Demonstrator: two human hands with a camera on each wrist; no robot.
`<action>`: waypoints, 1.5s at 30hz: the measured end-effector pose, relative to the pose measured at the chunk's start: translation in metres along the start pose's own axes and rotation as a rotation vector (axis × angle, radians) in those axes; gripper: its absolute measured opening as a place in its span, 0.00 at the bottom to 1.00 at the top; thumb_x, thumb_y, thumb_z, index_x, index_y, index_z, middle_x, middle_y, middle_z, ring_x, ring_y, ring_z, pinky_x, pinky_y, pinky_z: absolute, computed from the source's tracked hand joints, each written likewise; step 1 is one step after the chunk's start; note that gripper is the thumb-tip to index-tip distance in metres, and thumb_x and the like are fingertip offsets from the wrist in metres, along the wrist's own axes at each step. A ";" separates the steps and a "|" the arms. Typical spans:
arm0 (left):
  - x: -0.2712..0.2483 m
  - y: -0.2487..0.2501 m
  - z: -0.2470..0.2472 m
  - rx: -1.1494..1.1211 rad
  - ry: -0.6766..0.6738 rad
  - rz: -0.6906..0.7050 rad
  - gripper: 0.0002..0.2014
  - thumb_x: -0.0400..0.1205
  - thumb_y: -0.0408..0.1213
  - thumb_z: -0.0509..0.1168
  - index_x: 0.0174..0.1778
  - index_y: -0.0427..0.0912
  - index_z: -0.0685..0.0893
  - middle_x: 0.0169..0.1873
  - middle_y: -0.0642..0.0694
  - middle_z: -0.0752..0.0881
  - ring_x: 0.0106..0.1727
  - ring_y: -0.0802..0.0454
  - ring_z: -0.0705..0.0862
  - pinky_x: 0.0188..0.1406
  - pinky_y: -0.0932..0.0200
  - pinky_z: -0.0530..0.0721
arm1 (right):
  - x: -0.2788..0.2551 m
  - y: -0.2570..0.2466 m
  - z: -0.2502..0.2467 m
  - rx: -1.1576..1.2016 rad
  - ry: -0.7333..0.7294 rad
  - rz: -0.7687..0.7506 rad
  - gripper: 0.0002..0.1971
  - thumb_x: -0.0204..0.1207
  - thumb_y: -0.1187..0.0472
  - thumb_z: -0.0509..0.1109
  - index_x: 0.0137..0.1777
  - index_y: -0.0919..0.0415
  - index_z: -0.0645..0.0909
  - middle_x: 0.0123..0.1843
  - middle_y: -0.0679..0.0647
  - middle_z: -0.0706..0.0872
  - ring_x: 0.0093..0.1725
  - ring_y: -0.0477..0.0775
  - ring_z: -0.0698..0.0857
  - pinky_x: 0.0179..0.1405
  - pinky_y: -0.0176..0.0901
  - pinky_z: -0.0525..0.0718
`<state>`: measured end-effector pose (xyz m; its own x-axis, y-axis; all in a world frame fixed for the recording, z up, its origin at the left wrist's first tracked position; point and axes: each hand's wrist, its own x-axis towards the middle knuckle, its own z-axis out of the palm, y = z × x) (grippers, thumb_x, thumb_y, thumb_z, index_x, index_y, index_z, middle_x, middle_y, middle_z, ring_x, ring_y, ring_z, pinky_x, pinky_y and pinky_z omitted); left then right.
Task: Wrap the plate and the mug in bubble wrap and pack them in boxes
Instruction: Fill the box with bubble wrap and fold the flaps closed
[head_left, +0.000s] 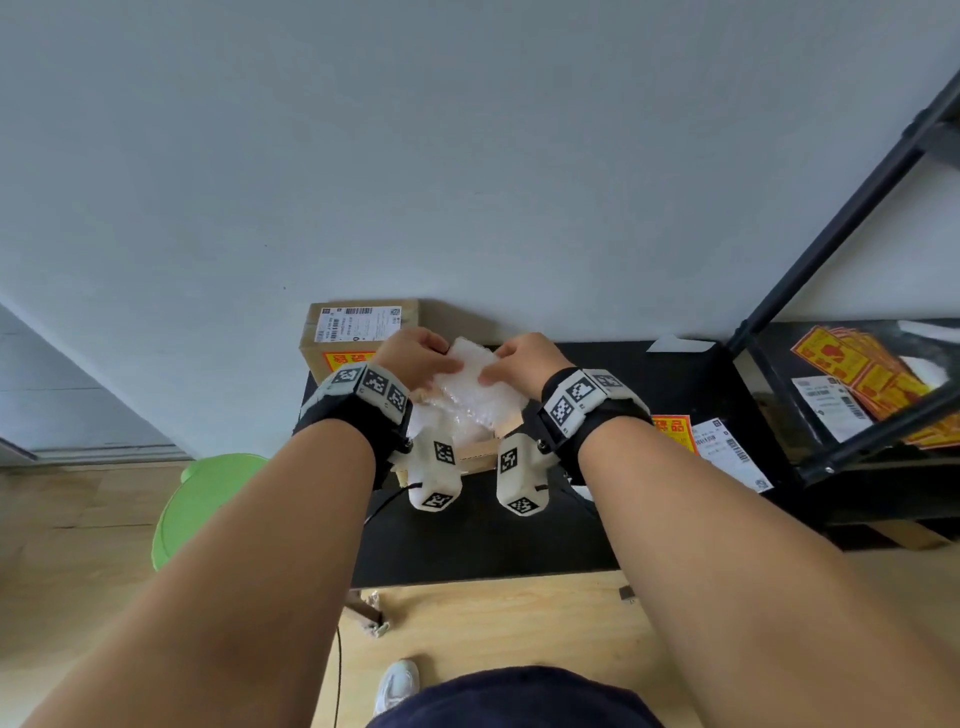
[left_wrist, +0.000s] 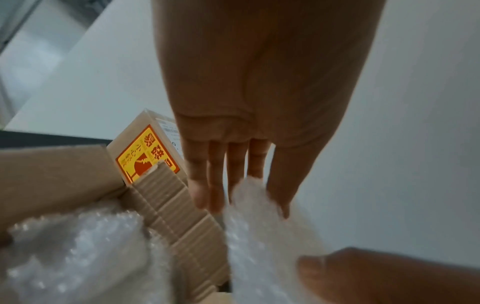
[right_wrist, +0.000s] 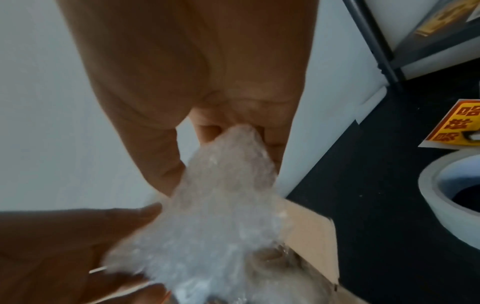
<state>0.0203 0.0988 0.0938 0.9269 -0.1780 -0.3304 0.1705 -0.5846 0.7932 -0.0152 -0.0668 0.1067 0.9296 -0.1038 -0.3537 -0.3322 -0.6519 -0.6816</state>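
Note:
A crumpled sheet of bubble wrap (head_left: 470, 374) is held up over an open cardboard box (head_left: 483, 449) on the black table (head_left: 467, 545). My left hand (head_left: 426, 358) pinches its left edge between thumb and fingers (left_wrist: 215, 185). My right hand (head_left: 514, 361) grips the right part, with its fingers (right_wrist: 210, 131) curled round the top of the wrap (right_wrist: 223, 195). More bubble wrap (left_wrist: 78, 257) fills the box below. Neither the plate nor the mug shows plainly; I cannot tell what the wrap covers.
A closed box (head_left: 358, 332) with a shipping label and a yellow fragile sticker (left_wrist: 148, 156) stands behind the open one, against the wall. A roll of tape (right_wrist: 436, 185) and loose stickers (head_left: 672, 428) lie to the right. A black shelf rack (head_left: 831, 260) and a green stool (head_left: 202, 499) flank the table.

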 end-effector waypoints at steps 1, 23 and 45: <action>0.003 -0.007 0.000 0.078 0.008 0.020 0.10 0.79 0.40 0.72 0.52 0.43 0.82 0.45 0.47 0.85 0.46 0.51 0.85 0.52 0.54 0.86 | 0.001 -0.001 0.005 -0.042 0.037 0.032 0.13 0.70 0.59 0.78 0.53 0.61 0.85 0.47 0.53 0.86 0.42 0.52 0.83 0.35 0.40 0.76; 0.011 -0.096 0.018 0.974 -0.016 0.561 0.24 0.77 0.32 0.67 0.70 0.48 0.77 0.70 0.48 0.72 0.75 0.47 0.66 0.73 0.51 0.67 | 0.016 0.010 0.105 -0.628 0.298 0.111 0.18 0.77 0.66 0.67 0.66 0.64 0.72 0.64 0.59 0.74 0.62 0.59 0.79 0.48 0.46 0.80; 0.000 -0.095 0.034 0.855 -0.037 0.344 0.23 0.80 0.32 0.63 0.73 0.48 0.75 0.74 0.50 0.72 0.75 0.49 0.68 0.68 0.53 0.73 | 0.034 -0.007 0.082 -0.695 -0.173 0.258 0.14 0.84 0.57 0.62 0.62 0.64 0.80 0.50 0.56 0.83 0.55 0.56 0.85 0.47 0.43 0.82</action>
<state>-0.0075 0.1272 0.0013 0.8668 -0.4670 -0.1747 -0.4312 -0.8780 0.2077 0.0059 -0.0043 0.0473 0.7791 -0.2350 -0.5812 -0.3052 -0.9520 -0.0243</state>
